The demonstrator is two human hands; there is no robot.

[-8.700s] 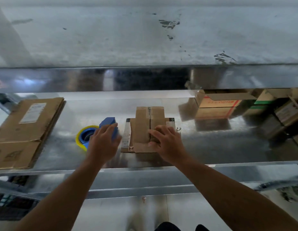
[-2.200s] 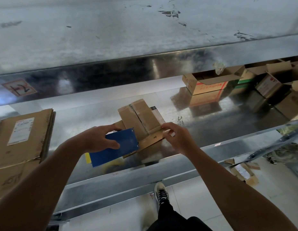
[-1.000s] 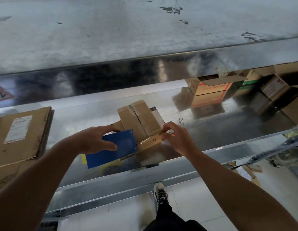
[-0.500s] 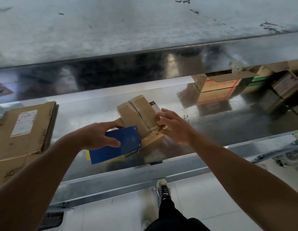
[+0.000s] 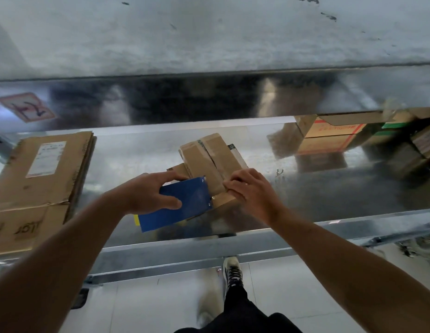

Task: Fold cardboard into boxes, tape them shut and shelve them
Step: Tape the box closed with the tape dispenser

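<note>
Taping looks unfinished; left hand (image 5: 146, 192) grips the tape dispenser (image 5: 182, 207), right hand (image 5: 253, 192) pinches the folded box (image 5: 206, 157) beside it; shelving and flat cardboard (image 5: 41, 179) leftward remain.

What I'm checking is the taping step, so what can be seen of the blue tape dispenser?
The tape dispenser shows a flat, glossy blue panel, seemingly metal or hard plastic, with two small rivets at its right edge and yellow peeking out at its near left corner. Tilted, its right edge meets the small cardboard box on the metal shelf. The left hand grips it, thumb across the panel. Whether it rests on the shelf cannot be told.
</note>
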